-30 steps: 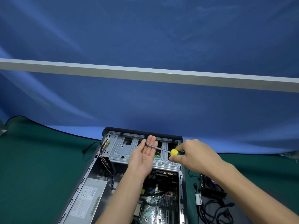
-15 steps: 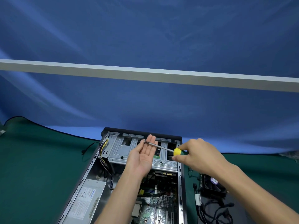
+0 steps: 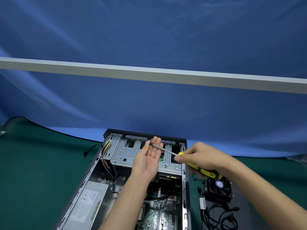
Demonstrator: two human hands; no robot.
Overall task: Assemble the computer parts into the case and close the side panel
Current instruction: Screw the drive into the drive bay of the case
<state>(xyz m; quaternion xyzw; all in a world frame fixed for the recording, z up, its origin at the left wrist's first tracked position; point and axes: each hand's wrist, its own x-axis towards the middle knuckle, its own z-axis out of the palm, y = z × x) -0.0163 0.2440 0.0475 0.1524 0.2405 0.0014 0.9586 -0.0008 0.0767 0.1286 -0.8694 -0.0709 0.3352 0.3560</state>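
The open case point(image 3: 184, 188) holds a power supply point(image 3: 88, 205) at 7 o'clock; the right hand point(image 3: 199, 158) grips a screwdriver point(image 3: 196, 165), the left hand point(image 3: 149, 160) lies flat, fingers apart.

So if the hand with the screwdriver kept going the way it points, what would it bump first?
The right hand aims its screwdriver at the open left hand; the tip already looks against those fingers, so that palm comes first.

The open computer case point(image 3: 93, 183) lies flat at lower centre, side panel off. Inside show a grey power supply point(image 3: 88, 205) lower left, a silver drive cage point(image 3: 126, 155) up top and the green motherboard point(image 3: 159, 214) below
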